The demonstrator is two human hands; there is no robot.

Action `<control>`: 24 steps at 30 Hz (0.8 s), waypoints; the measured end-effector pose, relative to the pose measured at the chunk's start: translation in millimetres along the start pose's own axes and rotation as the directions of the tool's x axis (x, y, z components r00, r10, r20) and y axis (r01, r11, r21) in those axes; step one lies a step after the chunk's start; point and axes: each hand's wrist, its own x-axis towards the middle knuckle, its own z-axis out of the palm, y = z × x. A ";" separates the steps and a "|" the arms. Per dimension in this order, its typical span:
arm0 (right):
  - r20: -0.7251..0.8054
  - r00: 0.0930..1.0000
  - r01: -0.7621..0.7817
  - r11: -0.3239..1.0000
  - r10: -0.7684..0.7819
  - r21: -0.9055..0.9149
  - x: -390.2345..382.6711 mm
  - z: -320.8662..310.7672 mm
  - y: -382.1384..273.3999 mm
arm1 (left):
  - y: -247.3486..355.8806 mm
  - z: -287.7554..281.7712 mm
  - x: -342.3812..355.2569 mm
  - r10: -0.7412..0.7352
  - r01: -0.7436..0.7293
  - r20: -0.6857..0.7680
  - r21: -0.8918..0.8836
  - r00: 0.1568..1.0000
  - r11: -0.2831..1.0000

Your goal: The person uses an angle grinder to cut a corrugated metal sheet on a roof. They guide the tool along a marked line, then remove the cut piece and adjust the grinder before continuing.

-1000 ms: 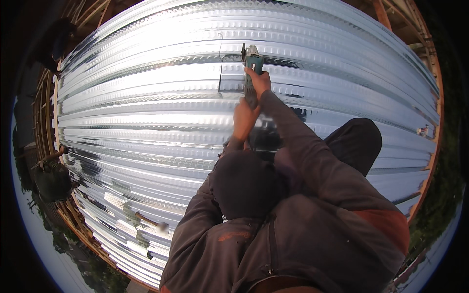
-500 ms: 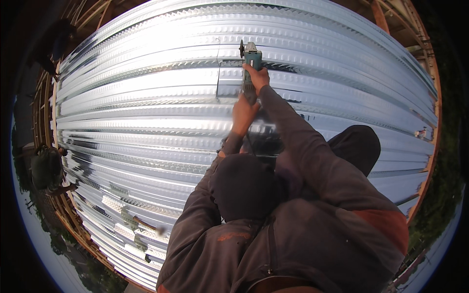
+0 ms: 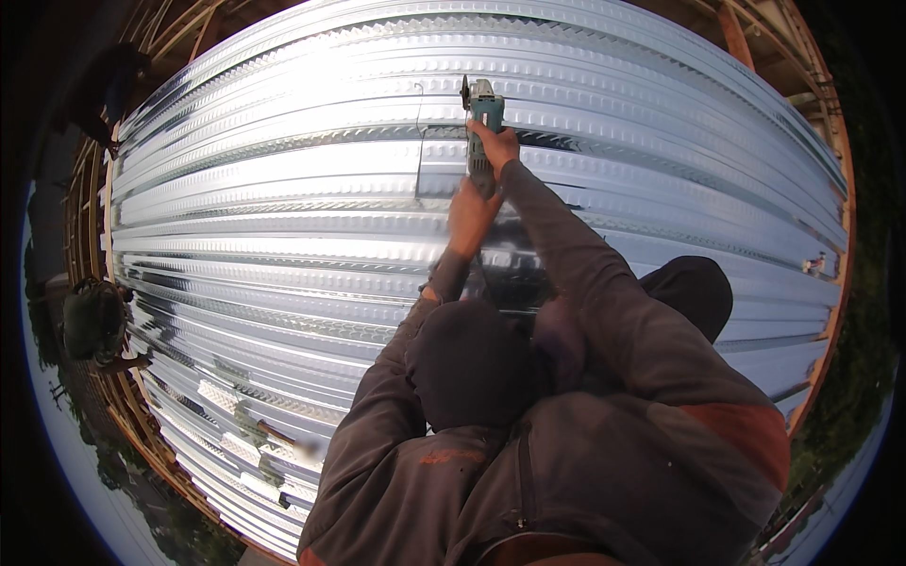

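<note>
Both hands hold a teal-and-grey angle grinder [image 3: 487,114], pointed away from me over ribbed metal decking [image 3: 283,193]. My right hand [image 3: 497,149] wraps round the front of its body, just behind the metal head. Behind it, my left hand [image 3: 471,217] is closed round the narrow rear end and slightly blurred. The grinder's disc [image 3: 465,92] stands on edge at the left of the head; whether it touches the metal cannot be told. A thin dark line [image 3: 419,141] runs along the decking left of the grinder, beside a greyer patch.
A person [image 3: 94,321] is at the left edge, and another dark figure [image 3: 106,90] at the far left. Small light-coloured pieces [image 3: 241,443] lie at the lower left. Wooden framing [image 3: 840,245] borders the decking. My bent knees [image 3: 472,363] are below my arms.
The decking and my knees appear slightly lower in view. The grinder and both hands keep nearly the same place and grip.
</note>
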 end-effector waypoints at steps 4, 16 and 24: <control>0.042 0.999 -0.017 0.999 0.015 0.052 0.9 -2.3 -11.2 | 4.7 -1.3 5.5 0.002 -0.003 -0.005 -0.023 1.000 1.000; 0.124 0.983 -0.138 0.990 0.137 -0.001 41.4 2.1 -19.0 | 11.7 -3.6 34.3 0.036 -0.036 -0.026 -0.024 0.999 0.999; 0.006 0.994 -0.105 0.994 0.105 0.028 79.6 15.7 -2.3 | 21.1 -10.5 47.6 -0.002 0.003 0.020 -0.037 1.000 0.999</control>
